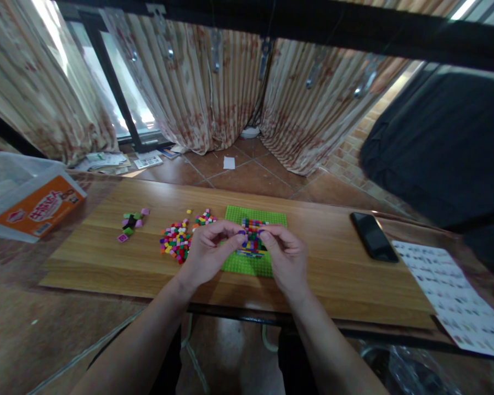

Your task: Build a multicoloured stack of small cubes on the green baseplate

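Note:
Over the green baseplate (230, 265) are both my hands, close together with a small gap between the fingertips. My left hand (214, 246) is closed in a pinch, with a small purple brick (242, 232) between thumb and forefinger. Another small purple brick (260, 232) is pinched between the thumb and forefinger of my right hand (287, 252). Behind and below the fingertips, a structure of multicoloured bricks (253, 253) stands on the baseplate, partly hidden by the hands. A pile of small coloured bricks (176, 240) lies left of my left hand, which covers part of it.
Farther left on the wooden table (94, 258) is a small group of pink, green and black bricks (130, 222). A clear plastic tub (24, 192) with an orange label stands at the left. To the right lie a black phone (374, 236) and a printed sheet (453, 296).

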Motion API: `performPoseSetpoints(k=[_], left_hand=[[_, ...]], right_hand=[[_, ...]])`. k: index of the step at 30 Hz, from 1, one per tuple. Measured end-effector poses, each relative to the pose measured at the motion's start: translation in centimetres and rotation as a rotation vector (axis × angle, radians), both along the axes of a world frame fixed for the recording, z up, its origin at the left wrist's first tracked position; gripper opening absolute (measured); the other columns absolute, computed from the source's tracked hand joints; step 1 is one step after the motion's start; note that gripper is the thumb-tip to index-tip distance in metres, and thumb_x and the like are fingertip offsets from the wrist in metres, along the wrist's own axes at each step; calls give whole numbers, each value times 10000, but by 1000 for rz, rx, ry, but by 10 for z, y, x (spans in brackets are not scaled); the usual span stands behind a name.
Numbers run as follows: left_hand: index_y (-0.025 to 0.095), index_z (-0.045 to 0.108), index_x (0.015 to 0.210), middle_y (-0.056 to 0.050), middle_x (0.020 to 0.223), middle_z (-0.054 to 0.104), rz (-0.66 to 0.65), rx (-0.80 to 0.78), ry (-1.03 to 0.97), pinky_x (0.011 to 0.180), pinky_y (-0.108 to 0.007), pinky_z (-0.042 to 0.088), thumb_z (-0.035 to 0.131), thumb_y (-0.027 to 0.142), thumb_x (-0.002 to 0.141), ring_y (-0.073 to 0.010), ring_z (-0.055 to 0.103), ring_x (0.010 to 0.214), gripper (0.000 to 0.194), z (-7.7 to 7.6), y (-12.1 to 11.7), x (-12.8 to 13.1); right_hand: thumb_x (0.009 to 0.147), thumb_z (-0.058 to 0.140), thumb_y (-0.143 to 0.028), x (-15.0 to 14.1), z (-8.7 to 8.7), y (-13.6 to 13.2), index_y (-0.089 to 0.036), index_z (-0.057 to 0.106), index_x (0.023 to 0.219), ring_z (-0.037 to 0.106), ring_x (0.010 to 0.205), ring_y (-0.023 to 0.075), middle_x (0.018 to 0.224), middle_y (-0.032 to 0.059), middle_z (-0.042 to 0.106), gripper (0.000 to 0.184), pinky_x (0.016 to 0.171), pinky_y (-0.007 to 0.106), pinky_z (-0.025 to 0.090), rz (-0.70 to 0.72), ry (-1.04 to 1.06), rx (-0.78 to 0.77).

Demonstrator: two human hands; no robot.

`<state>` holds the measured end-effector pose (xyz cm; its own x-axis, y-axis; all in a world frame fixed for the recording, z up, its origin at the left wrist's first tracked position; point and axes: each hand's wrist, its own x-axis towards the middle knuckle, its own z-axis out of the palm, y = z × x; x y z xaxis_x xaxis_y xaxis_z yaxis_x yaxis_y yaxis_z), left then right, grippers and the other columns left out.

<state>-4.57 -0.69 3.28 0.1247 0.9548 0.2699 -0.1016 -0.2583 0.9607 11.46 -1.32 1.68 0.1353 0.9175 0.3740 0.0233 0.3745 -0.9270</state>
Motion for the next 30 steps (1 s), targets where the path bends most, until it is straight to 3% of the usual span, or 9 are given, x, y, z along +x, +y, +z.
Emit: performPoseSetpoints(k=[4, 13, 22, 30], left_hand=[[157, 693, 791, 15, 631, 640, 12, -49, -39, 582, -200, 450, 718, 251, 760, -86, 564, 586, 103, 1, 4, -4], [158, 700, 865, 1, 658, 651, -75, -45, 14, 609, -215, 445, 660, 264, 812, -99, 578, 617, 125, -7, 8, -12], [168, 696, 859, -21, 782, 685, -80, 194, 482, 674, -242, 455, 623, 236, 845, -126, 609, 717, 100, -10, 7, -26], [178, 681, 785, -16, 738, 678, -103, 263, 685, 671, -245, 447, 599, 246, 853, -132, 606, 698, 127, -4, 8, -26]], right_hand=[[775, 716, -288, 2, 0, 3, -246, 733, 797, 592, 713, 122, 750, -19, 686, 51, 675, 254, 466, -20, 220, -52], [727, 714, -245, 3, 4, 5, -231, 746, 791, 537, 585, 87, 685, -17, 684, 73, 591, 241, 425, 7, 389, -167], [656, 717, -236, 5, 7, 13, -210, 728, 738, 523, 558, 82, 646, -14, 681, 87, 545, 231, 410, -64, 495, -249], [631, 719, -259, 7, 4, 16, -200, 715, 736, 504, 542, 78, 635, -24, 659, 121, 523, 230, 404, -111, 477, -290]])
